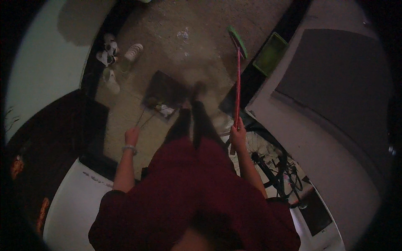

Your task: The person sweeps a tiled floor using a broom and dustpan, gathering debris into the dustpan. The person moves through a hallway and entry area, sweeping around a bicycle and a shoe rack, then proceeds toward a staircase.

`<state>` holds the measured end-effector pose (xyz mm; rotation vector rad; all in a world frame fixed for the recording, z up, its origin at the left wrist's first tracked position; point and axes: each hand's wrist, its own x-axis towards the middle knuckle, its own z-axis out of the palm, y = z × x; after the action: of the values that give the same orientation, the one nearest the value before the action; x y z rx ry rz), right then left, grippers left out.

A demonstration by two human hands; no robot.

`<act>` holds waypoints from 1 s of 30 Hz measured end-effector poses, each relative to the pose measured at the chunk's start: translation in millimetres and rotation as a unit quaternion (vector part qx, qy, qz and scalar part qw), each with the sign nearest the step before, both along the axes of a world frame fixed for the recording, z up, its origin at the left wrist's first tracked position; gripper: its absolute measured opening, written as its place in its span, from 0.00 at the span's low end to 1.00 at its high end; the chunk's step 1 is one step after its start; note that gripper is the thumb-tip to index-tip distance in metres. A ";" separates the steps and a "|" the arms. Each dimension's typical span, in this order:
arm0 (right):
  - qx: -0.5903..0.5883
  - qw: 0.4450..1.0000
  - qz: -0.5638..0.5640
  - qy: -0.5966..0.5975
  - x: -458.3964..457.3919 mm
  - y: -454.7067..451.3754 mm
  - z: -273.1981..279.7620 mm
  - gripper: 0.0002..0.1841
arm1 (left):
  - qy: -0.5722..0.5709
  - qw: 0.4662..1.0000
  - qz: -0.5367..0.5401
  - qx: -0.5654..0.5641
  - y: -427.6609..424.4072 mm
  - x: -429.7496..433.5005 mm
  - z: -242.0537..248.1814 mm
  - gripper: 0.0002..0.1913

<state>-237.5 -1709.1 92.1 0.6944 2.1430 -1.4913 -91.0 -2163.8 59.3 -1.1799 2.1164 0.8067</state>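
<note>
My right hand is wrapped around the red handle of a broom. The handle runs forward to a green broom head resting at the floor's far right. My left hand grips thin rods that lead down to a dark, square dustpan. Pale and greenish litter lies in the part of the pan nearer me. My feet are beside the pan's right side. Farther ahead, a small heap of white scraps is on the floor. Dim light hides the details of the rods.
Several shoes stand along the left wall. A green tray sits by the right wall, beyond the broom handle. Close to my right arm is a bicycle. A dark brown panel stands at left.
</note>
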 end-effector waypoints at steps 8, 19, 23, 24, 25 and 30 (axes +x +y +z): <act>0.185 0.966 0.163 0.073 -107.0 9.5 -29.4 0.27 | 0.070 0.997 -0.033 -0.011 1.7 -4.2 16.1 0.22; -0.047 0.993 -0.033 -0.101 -50.3 -90.0 -38.4 0.17 | 0.007 0.998 -0.007 -0.059 -15.4 7.3 2.4 0.18; -0.238 0.950 -0.148 -0.137 -83.9 -96.9 65.8 0.21 | -0.005 1.000 0.023 -0.014 -22.7 0.7 -23.3 0.19; -0.279 0.935 -0.171 -0.136 -91.5 -93.4 86.2 0.21 | 0.016 1.000 0.011 -0.019 -24.8 1.8 -28.7 0.19; -0.263 0.940 -0.176 -0.128 -96.6 -92.2 101.0 0.22 | 0.005 0.996 -0.065 -0.057 -28.2 3.4 -33.2 0.17; -0.140 0.984 -0.102 -0.031 -123.1 -58.9 96.7 0.25 | -0.011 0.964 -0.234 -0.128 -33.3 -6.7 -32.9 0.09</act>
<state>-360.6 -1768.0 188.8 0.8632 1.8117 -1.8071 -97.7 -2197.0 26.4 -0.7453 2.3953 0.3097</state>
